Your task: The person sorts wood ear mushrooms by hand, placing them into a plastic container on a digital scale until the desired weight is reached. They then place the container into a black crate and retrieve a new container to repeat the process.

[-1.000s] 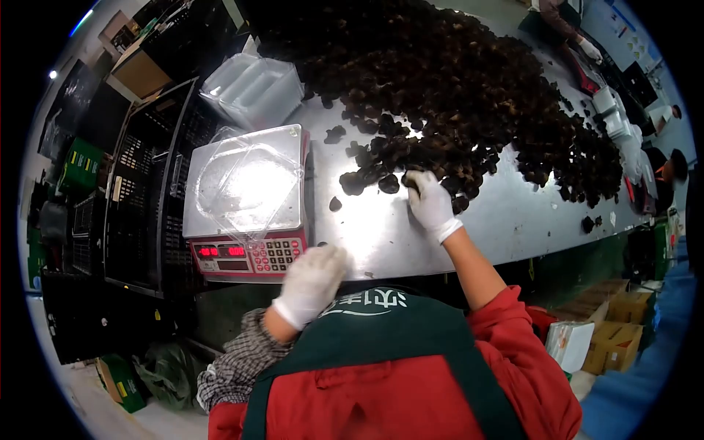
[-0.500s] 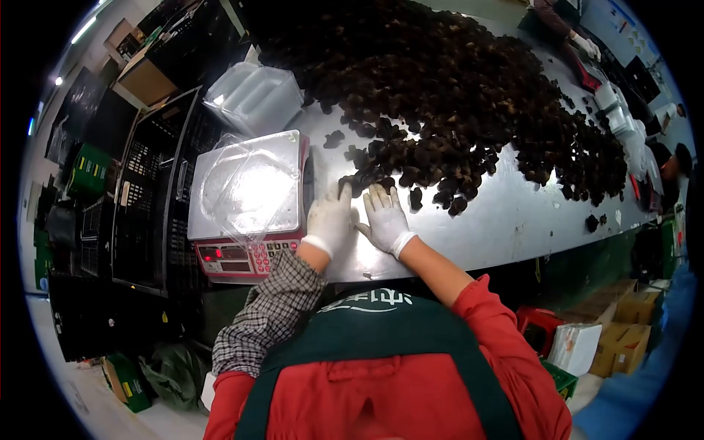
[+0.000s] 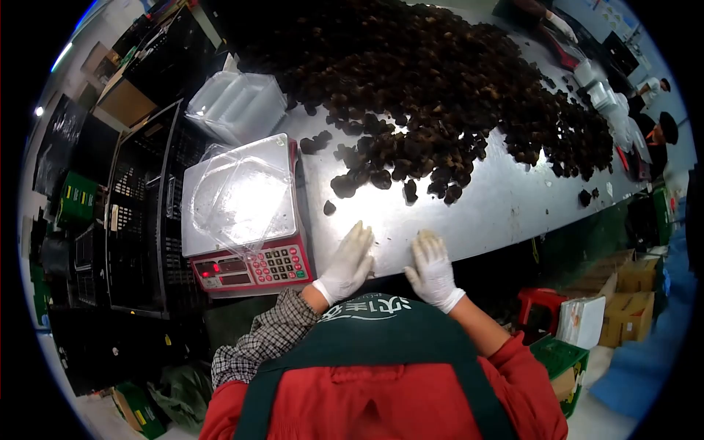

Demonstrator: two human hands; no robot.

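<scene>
Both my hands wear white gloves and lie flat on the near edge of the steel table (image 3: 506,205). My left hand (image 3: 349,260) rests just right of the red-fronted digital scale (image 3: 246,220), fingers apart, holding nothing. My right hand (image 3: 433,268) lies palm down a hand's width to the right, also empty. A clear plastic tray (image 3: 238,192) sits on the scale's pan. A big heap of dark dried mushrooms (image 3: 440,81) covers the far half of the table, with a few loose pieces (image 3: 370,178) closest to my hands.
A stack of clear plastic trays (image 3: 235,103) stands behind the scale. Black crates (image 3: 139,198) line the left side. Other people work at the table's far right end (image 3: 645,125). Cardboard boxes (image 3: 623,308) and a red stool (image 3: 539,304) sit on the floor at right.
Both hands have drawn back from the loose mushrooms to the table's near edge and now lie flat and apart. The view has shifted slightly.
</scene>
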